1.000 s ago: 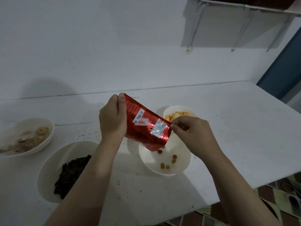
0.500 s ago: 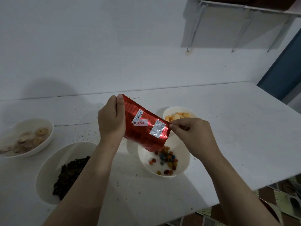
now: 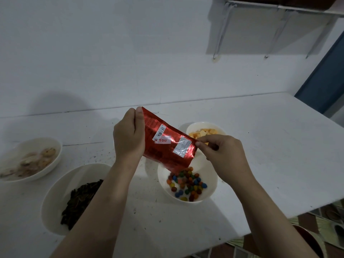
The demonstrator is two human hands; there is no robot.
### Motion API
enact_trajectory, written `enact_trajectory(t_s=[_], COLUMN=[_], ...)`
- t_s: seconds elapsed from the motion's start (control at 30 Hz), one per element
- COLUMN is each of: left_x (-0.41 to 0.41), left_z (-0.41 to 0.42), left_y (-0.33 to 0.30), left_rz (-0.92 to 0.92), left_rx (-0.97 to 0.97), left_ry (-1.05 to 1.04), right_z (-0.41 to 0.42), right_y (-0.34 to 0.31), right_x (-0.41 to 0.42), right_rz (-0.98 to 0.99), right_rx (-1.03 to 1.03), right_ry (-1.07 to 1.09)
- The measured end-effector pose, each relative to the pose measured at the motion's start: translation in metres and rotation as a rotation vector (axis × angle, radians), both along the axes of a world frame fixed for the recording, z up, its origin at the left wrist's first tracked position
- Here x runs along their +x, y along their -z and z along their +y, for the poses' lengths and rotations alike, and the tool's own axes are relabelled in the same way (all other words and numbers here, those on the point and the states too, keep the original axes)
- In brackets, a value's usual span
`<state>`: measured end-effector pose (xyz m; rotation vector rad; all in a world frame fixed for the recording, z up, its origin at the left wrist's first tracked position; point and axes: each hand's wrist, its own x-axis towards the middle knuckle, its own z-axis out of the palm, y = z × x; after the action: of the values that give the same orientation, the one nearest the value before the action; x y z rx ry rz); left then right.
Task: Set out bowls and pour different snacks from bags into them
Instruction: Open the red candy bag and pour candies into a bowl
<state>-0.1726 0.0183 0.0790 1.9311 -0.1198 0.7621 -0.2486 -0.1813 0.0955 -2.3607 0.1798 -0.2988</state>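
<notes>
White tabletop (image 3: 270,146), 4 bowls, listed left to right.
1. Shallow white bowl of pale biscuits (image 3: 30,159), 9 o'clock: filled.
2. Large white bowl of dark seeds (image 3: 74,196), 7 o'clock: filled.
3. White bowl of coloured coated candies (image 3: 187,183), centre: filling judged in progress.
4. Small white bowl of yellow cubes (image 3: 204,130), 1 o'clock: filled.
Glossy red foil bag (image 3: 167,148): tilted over bowl 3, mouth down.
Left hand (image 3: 129,135): fingers clamped on the bag's upper end.
Right hand (image 3: 221,157): fingertips pinching the bag's right edge.
Remaining, apparently: emptying this bag.
</notes>
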Motion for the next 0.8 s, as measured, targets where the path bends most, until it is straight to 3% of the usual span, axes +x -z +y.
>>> enact_trajectory(t_s=[0.5, 0.8], left_x=[-0.0002, -0.004], left_z=[-0.0007, -0.0018], left_y=[0.0032, -0.0038], left_rz=[-0.016, -0.047], left_rx=[0.036, 0.006], left_ry=[0.011, 0.017], right_z=[0.0011, 0.0047], right_y=[0.0075, 0.0056], right_x=[-0.0028, -0.0072], right_rz=[0.03, -0.111], right_rx=[-0.003, 0.013], right_ry=[0.028, 0.064])
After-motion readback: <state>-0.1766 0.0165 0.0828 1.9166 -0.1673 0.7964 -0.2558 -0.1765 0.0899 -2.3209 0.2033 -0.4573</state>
